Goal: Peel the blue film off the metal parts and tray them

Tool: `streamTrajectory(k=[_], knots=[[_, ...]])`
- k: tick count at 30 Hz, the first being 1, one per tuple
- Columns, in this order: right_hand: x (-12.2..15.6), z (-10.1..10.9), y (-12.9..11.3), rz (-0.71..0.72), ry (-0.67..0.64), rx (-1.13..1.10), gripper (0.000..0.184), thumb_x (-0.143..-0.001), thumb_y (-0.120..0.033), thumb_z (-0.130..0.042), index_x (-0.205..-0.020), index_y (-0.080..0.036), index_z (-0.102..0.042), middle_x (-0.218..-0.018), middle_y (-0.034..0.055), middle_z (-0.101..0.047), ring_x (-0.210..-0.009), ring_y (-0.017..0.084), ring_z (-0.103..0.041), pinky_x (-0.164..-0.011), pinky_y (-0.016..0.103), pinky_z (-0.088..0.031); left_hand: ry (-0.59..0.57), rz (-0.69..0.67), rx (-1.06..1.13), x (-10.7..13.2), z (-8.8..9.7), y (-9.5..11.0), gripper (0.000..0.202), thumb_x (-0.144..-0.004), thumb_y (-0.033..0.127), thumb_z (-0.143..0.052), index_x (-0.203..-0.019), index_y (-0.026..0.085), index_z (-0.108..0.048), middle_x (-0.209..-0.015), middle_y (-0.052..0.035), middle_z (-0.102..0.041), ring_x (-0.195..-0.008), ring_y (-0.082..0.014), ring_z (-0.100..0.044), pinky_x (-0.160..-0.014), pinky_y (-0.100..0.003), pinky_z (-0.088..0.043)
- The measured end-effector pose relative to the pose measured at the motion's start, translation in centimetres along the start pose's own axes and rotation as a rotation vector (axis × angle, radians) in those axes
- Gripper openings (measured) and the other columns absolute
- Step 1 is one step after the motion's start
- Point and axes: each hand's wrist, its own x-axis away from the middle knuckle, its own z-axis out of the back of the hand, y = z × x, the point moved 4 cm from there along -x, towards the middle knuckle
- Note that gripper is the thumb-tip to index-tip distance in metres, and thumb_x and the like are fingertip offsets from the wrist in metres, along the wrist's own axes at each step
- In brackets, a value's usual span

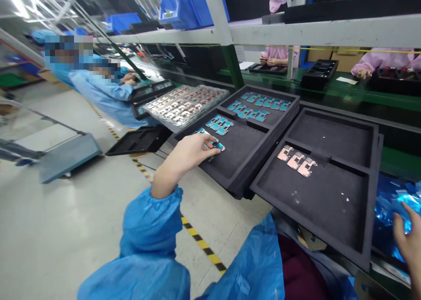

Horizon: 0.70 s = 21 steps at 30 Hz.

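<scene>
Two black foam trays, one at 12 o'clock (240, 168) and one at 3 o'clock (315, 208), overhung the floor (66, 230), so pressing a rim could tip them and slide the loose boards. The left hand (187, 155) made a narrow grip on a teal circuit board (217, 146) in the 12 o'clock tray; the right hand (409, 243) hung open, holding nothing.
</scene>
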Motion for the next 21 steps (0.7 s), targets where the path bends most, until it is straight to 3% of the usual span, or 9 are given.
streamTrajectory(k=[4,6,8,9,12,15,18,21], knots=[[0.1,0.6,-0.1,-0.019,0.018,-0.049,0.086,-0.098,-0.066,-0.048,-0.168,-0.017,-0.053,-0.158,0.0367,-0.056,-0.154,0.054,-0.049,-0.114,0.074,-0.05,0.202,-0.058,0.204,2.0,2.0,2.2,0.032,-0.081,0.054,-0.084,-0.088,0.023,-0.08,-0.08,-0.0007,-0.073,-0.072,-0.0196,-0.066,-0.069,-0.029,-0.051],[0.0,0.7,0.2,-0.057,0.043,-0.055,0.097,-0.094,-0.066,-0.056,-0.172,-0.01,-0.042,-0.157,0.0396,-0.054,-0.158,0.054,-0.045,-0.114,0.074,-0.051,0.3,-0.114,0.333,4.6,2.9,5.2,0.025,-0.082,0.048,-0.085,-0.086,0.024,-0.08,-0.082,0.0003,-0.074,-0.073,-0.018,-0.066,-0.068,-0.028,-0.053],[-0.3,0.9,0.5,-0.094,0.078,-0.041,0.098,-0.091,-0.062,-0.063,-0.17,-0.009,-0.042,-0.157,0.0396,-0.054,-0.157,0.056,-0.045,-0.114,0.075,-0.05,0.303,-0.149,0.523,7.3,2.6,9.0,0.016,-0.084,0.039,-0.084,-0.088,0.025,-0.079,-0.088,0.0003,-0.077,-0.08,-0.0182,-0.071,-0.072,-0.028,-0.058],[-0.5,1.2,0.5,-0.104,0.103,-0.022,0.092,-0.09,-0.059,-0.066,-0.166,-0.01,-0.048,-0.155,0.0383,-0.057,-0.156,0.057,-0.046,-0.116,0.077,-0.048,0.246,-0.152,0.644,8.3,1.7,11.0,0.012,-0.087,0.035,-0.082,-0.091,0.025,-0.078,-0.09,0.0,-0.079,-0.082,-0.018,-0.073,-0.073,-0.027,-0.061],[-1.2,3.5,-1.1,-0.082,0.248,0.058,0.058,-0.091,-0.052,-0.07,-0.138,-0.019,-0.071,-0.154,0.0312,-0.061,-0.158,0.06,-0.039,-0.123,0.084,-0.034,-0.16,-0.196,0.948,9.6,-3.6,17.6,0.014,-0.094,0.037,-0.078,-0.093,0.022,-0.076,-0.084,-0.0032,-0.081,-0.074,-0.0193,-0.077,-0.06,-0.026,-0.062],[-1.9,7.1,-5.7,-0.028,0.314,-0.049,0.041,-0.101,-0.046,-0.065,-0.133,-0.022,-0.072,-0.159,0.025,-0.057,-0.152,0.05,-0.05,-0.12,0.076,-0.044,-0.455,-0.256,1.125,9.1,-9.5,23.0,0.022,-0.093,0.04,-0.079,-0.094,0.018,-0.076,-0.087,-0.0073,-0.082,-0.074,-0.0212,-0.078,-0.053,-0.025,-0.061],[-2.2,10.5,-12.3,-0.024,0.287,-0.267,0.037,-0.108,-0.04,-0.058,-0.14,-0.023,-0.068,-0.146,0.018,-0.064,-0.124,0.034,-0.069,-0.092,0.054,-0.065,-0.551,-0.282,1.193,8.3,-13.2,26.1,0.026,-0.091,0.041,-0.08,-0.097,0.017,-0.077,-0.092,-0.0088,-0.083,-0.081,-0.0225,-0.08,-0.057,-0.025,-0.065],[-2.5,11.5,-18.7,0.065,0.011,-0.5,0.029,-0.106,-0.038,-0.067,-0.131,-0.024,-0.072,-0.123,0.011,-0.074,-0.094,0.023,-0.072,-0.075,0.037,-0.062,-0.593,-0.281,1.195,8.3,-14.3,27.0,0.029,-0.09,0.044,-0.082,-0.1,0.016,-0.079,-0.094,-0.0082,-0.083,-0.087,-0.024,-0.081,-0.061,-0.027,-0.068]])
